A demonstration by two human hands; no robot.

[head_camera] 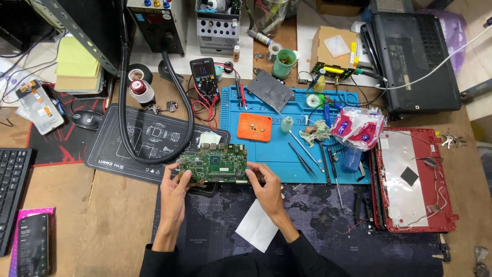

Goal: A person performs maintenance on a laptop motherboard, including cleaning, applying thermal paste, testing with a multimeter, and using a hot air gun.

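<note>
Hands, left (174, 192) and right (265, 187), grip green circuit board (212, 163); green cup (283, 63) holds small bits.

At the frame's centre, the left hand (174, 192) and right hand (265, 187) grip a green circuit board (212, 163) by its ends above the desk (118, 215); a blue mat (277, 154) lies behind.

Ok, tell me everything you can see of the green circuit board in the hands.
The green circuit board is a flat, wide rectangle, face up and roughly level above the desk's front edge area. Its top carries a dark square chip near the middle, many small components and silvery connectors along the far edge. The left hand grips its left end, the right hand its right end. It partly overlaps the blue work mat.
</note>
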